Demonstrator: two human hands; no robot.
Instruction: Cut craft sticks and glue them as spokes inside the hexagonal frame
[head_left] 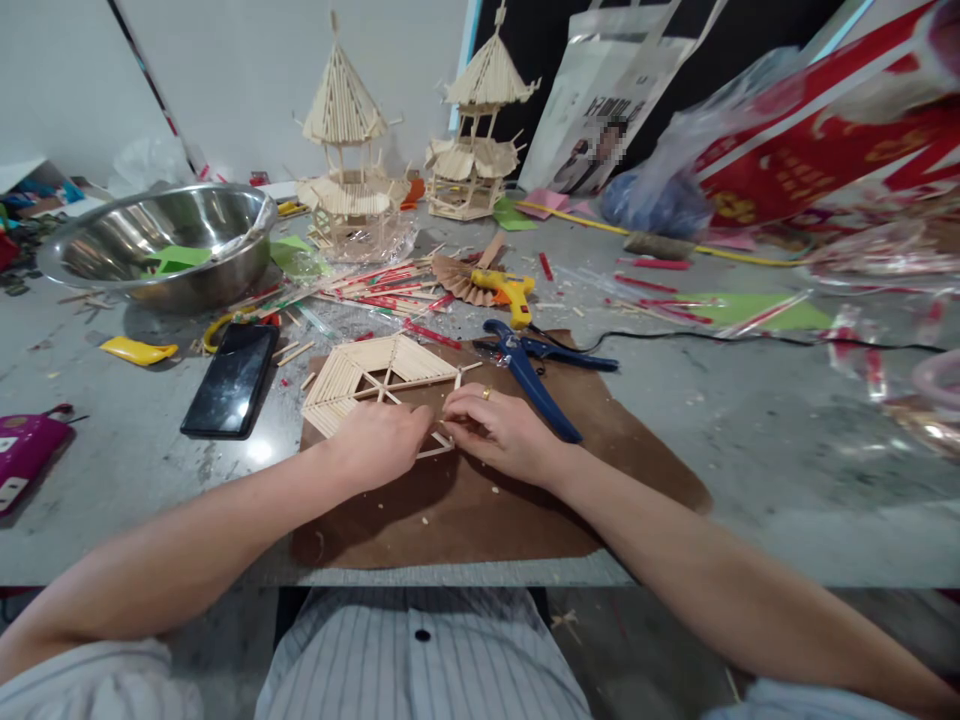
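A six-sided panel of thin wooden sticks (pixel 352 362) lies on a brown board (pixel 510 520). Its left and far sections are filled with sticks; the near right part shows bare spokes. My left hand (pixel 382 440) rests over the panel's near side, fingers curled closed at its right part. At the panel's right edge, my right hand (pixel 502 430), with a ring on one finger, is closed in a pinch. The two sets of fingertips nearly meet; what they grip is too small and hidden to make out. Blue-handled cutting pliers (pixel 536 385) lie just beyond my right hand.
Behind lie a yellow glue gun (pixel 506 292) with a black cord, and red-wrapped sticks (pixel 382 290). Two stick pagodas (pixel 349 150) stand farther back. To the left are a phone (pixel 231 380), a yellow tool (pixel 139 350), a steel bowl (pixel 202 285) and a purple object (pixel 30 450).
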